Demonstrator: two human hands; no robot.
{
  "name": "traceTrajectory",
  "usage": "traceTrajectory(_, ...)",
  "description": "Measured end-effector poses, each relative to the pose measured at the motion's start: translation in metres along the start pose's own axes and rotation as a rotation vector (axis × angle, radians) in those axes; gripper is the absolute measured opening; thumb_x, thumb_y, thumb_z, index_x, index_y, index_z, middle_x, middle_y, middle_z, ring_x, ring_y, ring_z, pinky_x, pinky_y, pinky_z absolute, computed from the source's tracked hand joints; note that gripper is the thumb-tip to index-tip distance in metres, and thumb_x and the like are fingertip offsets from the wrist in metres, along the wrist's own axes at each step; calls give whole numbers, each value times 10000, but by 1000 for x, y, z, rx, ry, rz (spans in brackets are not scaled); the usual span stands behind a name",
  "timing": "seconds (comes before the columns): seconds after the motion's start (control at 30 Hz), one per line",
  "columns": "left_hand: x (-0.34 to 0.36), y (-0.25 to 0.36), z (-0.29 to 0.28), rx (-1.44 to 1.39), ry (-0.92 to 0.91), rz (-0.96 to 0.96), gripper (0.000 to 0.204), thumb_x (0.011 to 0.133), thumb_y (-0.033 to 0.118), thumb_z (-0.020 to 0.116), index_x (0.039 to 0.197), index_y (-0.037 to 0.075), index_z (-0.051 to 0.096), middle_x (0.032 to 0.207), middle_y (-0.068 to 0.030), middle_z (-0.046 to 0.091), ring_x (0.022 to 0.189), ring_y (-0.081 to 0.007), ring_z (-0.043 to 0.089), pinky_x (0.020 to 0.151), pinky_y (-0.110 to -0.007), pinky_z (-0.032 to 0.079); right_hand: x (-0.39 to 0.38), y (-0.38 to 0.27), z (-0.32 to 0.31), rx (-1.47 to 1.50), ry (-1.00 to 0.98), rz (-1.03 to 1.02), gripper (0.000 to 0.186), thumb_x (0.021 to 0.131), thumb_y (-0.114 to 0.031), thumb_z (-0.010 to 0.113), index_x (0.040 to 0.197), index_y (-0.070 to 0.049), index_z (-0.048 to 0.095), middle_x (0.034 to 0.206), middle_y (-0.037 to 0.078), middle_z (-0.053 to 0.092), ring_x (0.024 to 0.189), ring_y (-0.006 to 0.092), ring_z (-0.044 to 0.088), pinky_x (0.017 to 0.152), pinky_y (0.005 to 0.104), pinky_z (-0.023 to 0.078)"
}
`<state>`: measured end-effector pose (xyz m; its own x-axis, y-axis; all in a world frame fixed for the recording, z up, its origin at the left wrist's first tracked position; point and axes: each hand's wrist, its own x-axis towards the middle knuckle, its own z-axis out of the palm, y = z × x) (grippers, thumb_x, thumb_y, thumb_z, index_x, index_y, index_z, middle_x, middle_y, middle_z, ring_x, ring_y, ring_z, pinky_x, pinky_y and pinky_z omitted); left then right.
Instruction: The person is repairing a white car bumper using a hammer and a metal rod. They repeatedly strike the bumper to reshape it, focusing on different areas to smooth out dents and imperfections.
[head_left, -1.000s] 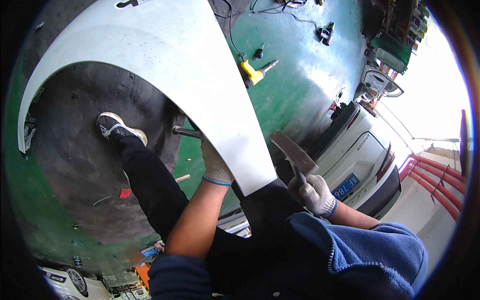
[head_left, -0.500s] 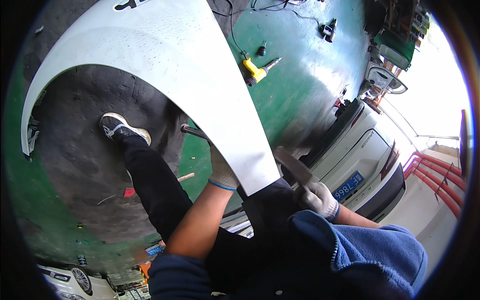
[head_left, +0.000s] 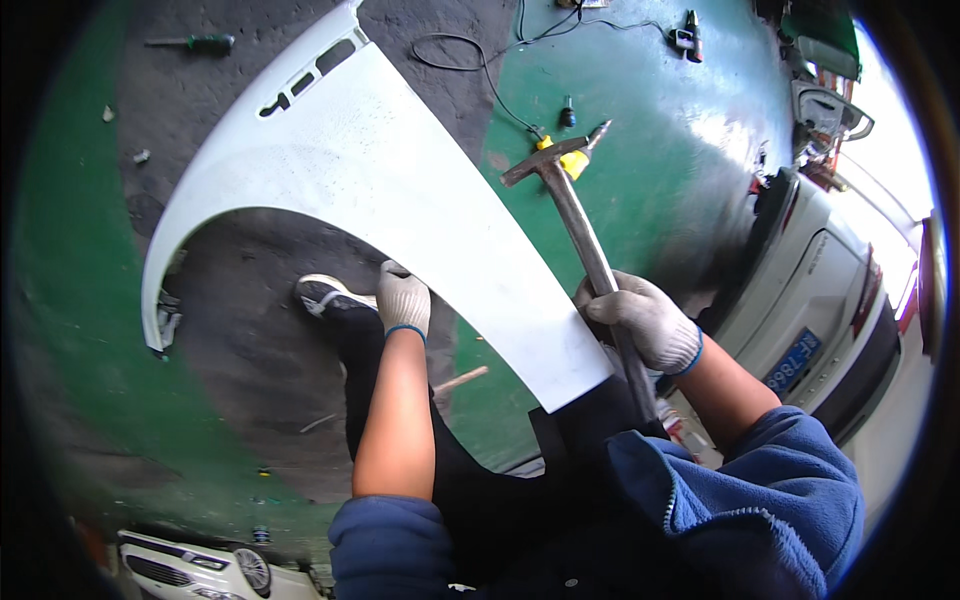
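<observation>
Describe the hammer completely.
The hammer looks like worn grey metal: a long, narrow head across a straight shaft. The gloved right hand grips the shaft partway down; the head points away from the body, slightly left. Whether it touches the white panel is unclear.

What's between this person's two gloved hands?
In the head view, a narrow strip of floor, then the white panel, between the left hand and the right hand holding a hammer.
</observation>
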<state>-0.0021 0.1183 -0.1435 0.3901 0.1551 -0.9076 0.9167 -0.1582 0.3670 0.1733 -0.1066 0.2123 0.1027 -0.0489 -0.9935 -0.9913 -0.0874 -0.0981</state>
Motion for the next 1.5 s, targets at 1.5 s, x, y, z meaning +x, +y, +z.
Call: traceTrajectory(1.5, -175, 302, -151, 849, 405, 1530, 353, 1082, 22, 588, 1394, -57, 734, 1306, -234, 785, 1155, -341, 788, 996, -412, 608, 20, 108, 12, 4, 72, -728, 400, 1054, -372, 689, 1165, 13, 703, 905, 160, 779, 881, 286, 781, 829, 432, 604)
